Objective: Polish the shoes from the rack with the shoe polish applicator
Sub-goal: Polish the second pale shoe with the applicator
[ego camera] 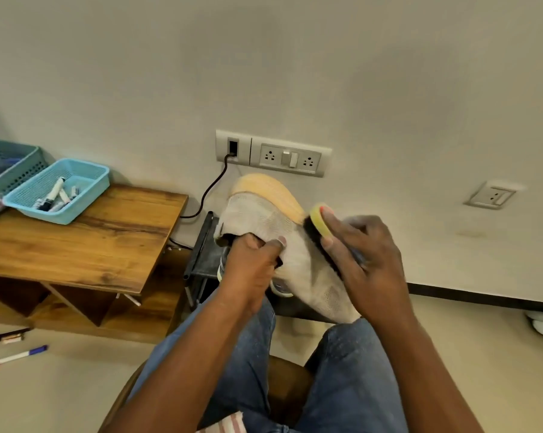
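Polishing is under way at frame centre: the left hand grips the grey shoe by its collar, above the knees. The right hand pinches the shoe polish applicator against its side; next, probably, strokes toward the toe.

Soft, even indoor light fills the room, with no glare and only faint shadows on the wall. Wide-angle distortion bends the edges, and the picture is slightly soft overall, blurrier around the right hand.
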